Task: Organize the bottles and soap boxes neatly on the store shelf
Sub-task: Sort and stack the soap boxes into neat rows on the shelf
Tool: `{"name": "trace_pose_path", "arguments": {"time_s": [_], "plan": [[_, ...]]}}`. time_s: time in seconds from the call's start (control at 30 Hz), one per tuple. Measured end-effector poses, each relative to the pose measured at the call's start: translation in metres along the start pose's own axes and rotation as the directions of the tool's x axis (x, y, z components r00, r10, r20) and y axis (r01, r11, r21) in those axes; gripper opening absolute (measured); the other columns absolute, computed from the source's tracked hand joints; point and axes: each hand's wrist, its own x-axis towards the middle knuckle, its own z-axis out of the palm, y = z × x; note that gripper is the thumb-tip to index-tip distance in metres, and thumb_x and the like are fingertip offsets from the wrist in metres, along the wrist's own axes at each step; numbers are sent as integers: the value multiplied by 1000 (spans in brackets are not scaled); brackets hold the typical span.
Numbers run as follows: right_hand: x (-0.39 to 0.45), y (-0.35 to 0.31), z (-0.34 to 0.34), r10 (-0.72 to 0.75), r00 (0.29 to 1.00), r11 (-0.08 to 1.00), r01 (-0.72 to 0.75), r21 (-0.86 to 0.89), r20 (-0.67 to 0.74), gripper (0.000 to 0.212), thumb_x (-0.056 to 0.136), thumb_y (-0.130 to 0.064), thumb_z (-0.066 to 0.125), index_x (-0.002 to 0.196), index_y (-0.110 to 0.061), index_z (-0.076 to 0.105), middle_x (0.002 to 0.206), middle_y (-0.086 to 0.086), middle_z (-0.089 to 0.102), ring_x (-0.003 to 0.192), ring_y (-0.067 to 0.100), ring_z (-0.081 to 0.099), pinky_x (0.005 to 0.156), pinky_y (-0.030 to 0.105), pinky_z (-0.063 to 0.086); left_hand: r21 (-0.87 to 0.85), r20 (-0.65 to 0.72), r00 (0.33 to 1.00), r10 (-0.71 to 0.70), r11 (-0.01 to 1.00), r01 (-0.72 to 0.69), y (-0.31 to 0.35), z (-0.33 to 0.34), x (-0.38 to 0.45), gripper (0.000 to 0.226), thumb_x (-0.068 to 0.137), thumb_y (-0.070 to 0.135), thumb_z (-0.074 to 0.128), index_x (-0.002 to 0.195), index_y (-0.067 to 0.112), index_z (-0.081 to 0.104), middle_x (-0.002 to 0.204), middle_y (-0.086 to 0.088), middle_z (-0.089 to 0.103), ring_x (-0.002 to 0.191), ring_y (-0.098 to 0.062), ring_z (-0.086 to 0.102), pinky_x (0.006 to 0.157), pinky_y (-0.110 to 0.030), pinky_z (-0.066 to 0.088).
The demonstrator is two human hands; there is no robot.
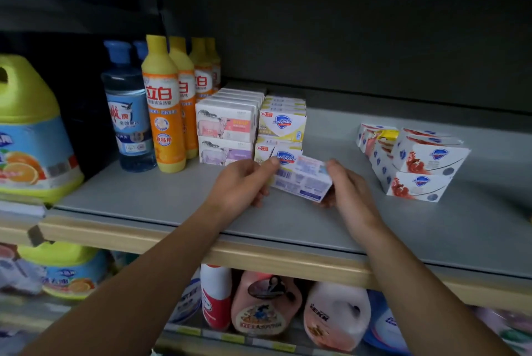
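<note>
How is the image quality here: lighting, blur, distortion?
Head view: dim overall, with the shelf's back wall dark; the soap box held by the left hand and right hand is slightly motion-blurred; wide-angle bending curves the shelf edge; frame edges soft.

Orange bottles [164,113], grey shelf [149,197]

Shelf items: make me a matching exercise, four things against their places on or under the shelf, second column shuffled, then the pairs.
Things
1. orange bottles
2. red-patterned soap boxes
3. held soap box
4. pink jug

Places
A. between the left hand and the right hand
B. on the shelf below
C. far right on the grey shelf, loosely piled
D. in a row left of the sheep-picture soap boxes

Pairs: 1-D, 2-C, 3-A, 4-B
</note>
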Motion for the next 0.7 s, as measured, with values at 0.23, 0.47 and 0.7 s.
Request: {"name": "trace_pose_path", "arguments": {"time_s": [0.23,0.47,0.7], "plan": [[-1,-2,0,-11,999,999,10,-38,-35,38,72,-67,45,76,-40,72,61,-2,69,44,16,61,43,22,46,93,-22,1000,17,996,-15,-2,0,1,66,72,76,54,78,11,64,55,-2,64,45,-12,54,44,-22,44],[-11,-1,-4,-177,982,984,177,0,65,35,82,-16,71,104,-42,66,95,-20,70,64,21,64,61,29,53,-145,-35,999,3,989,-8,-4,0,2,38,80,59,61,91,25,74,81,-4,73,57,-13,59,52,-26,51],[-4,7,-2,-201,978,972,207,-109,62,38,90,-14,65,121,-35,57,116,-20,64,89,26,66,75,30,54,-198,-2,997,79,977,-78,-5,0,1,33,91,10,67,121,23,62,107,-15,68,57,-26,59,53,-32,55]]}}
